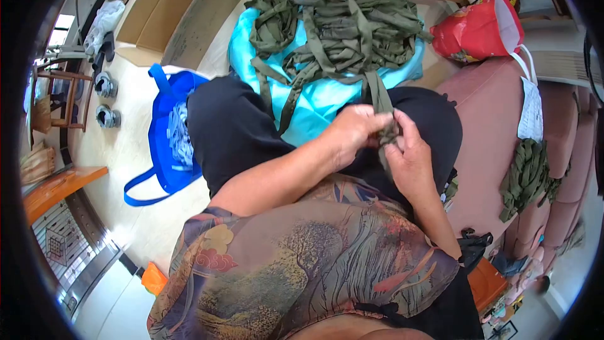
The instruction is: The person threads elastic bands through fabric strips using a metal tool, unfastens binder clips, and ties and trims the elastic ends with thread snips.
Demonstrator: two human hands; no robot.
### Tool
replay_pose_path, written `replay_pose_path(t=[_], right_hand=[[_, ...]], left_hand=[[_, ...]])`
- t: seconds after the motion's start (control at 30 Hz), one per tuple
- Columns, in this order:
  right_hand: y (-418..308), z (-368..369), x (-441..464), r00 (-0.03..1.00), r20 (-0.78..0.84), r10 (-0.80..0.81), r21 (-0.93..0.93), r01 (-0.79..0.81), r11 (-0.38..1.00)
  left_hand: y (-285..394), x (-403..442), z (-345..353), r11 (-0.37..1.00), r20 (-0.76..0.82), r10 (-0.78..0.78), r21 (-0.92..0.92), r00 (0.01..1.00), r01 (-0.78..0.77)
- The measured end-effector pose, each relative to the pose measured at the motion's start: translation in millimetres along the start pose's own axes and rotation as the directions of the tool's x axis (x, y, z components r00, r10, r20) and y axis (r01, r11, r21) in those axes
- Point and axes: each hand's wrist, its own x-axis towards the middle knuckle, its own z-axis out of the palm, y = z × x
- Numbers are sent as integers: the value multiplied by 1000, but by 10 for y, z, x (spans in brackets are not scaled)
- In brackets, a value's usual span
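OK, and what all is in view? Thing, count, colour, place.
Held strip: one, olive, centre right
Strip heap: one, olive, on turquoise fabric
Turquoise fabric: one, turquoise, centre top
Cardboard boxes: at least two, brown, top
Blue bag: one, blue, floor left
Loose strips: several, pale blue, inside blue bag
Red bag: one, red, upper right
Sofa: one, pink, right
Strip bundle: one, olive, on sofa
Unclear objects: two, grey, floor left
Wooden chair: one, brown, left edge
Orange item: one, orange, floor lower left
Left hand: one, bare, on held strip
Right hand: one, bare, on held strip
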Motion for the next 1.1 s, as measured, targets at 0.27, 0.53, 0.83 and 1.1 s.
replay_pose_path(t=[0.27, 0.53, 0.83, 1.1], right_hand=[[-53, -289, 7, 990, 93, 101, 631, -137, 763], [-33, -846, -176, 979, 113, 172, 759, -197, 621], [426, -1955, -806, 914, -377, 153, 736, 195, 648], [563, -2366, -1335, 889, -437, 138, 545, 139, 827]], left_hand=[[479, -57, -17, 836, -134, 170, 544, 976, -71], [875, 68, 400, 931, 445, 121, 260, 887, -258], [1052, 639, 1329, 996, 745, -46, 83, 666, -24], [1376, 789, 2446, 596, 637, 472, 279, 610, -753]])
